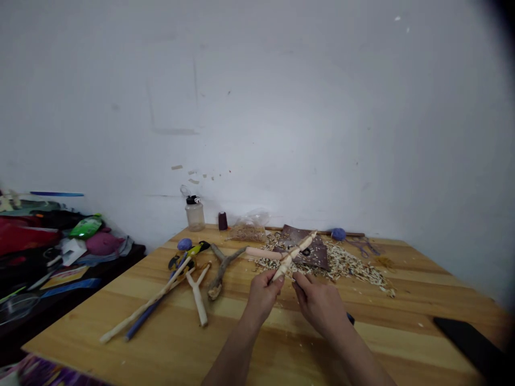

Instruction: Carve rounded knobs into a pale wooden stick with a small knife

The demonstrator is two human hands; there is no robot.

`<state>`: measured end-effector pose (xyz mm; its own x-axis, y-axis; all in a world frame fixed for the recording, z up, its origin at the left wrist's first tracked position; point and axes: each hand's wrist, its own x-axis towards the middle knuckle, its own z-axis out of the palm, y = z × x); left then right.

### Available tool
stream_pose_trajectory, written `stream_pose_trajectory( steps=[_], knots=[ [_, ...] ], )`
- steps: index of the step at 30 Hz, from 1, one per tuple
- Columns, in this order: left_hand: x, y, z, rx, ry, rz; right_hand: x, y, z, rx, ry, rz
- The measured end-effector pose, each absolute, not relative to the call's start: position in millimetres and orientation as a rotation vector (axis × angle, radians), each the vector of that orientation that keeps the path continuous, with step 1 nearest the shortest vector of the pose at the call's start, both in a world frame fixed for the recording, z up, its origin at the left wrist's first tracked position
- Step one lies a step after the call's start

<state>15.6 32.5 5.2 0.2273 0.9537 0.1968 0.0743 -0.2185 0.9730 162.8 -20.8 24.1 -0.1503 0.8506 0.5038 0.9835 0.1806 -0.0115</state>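
My left hand is closed round the near end of a pale, peeled stick. The stick slants up and away to the right, with ridges or notches along it. Just right of it, my right hand is closed on a dark-handled tool; its working end is mostly hidden by my fingers. Beyond both hands, wood shavings lie heaped over and around a dark brown sheet. A pinkish-tan strip lies behind the stick, its right end hidden or meeting it.
Left on the wooden table lie a peeled forked stick, a barked forked branch and long sticks. At the back stand a bottle, a dark thread spool and a plastic bag. A black flat object lies right.
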Motion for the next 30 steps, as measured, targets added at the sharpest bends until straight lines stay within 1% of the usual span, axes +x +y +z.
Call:
stream_pose_trajectory(
  steps=[19, 30],
  knots=[
    [15.8, 31.9, 6.4, 1.518, 1.003, 1.104, 160.4, -22.5, 26.1, -1.714, -2.036, -0.399],
    [15.3, 33.1, 5.4, 1.500, 0.997, 1.108, 161.0, -23.1, 26.5, -1.667, -2.042, -0.297]
  ],
)
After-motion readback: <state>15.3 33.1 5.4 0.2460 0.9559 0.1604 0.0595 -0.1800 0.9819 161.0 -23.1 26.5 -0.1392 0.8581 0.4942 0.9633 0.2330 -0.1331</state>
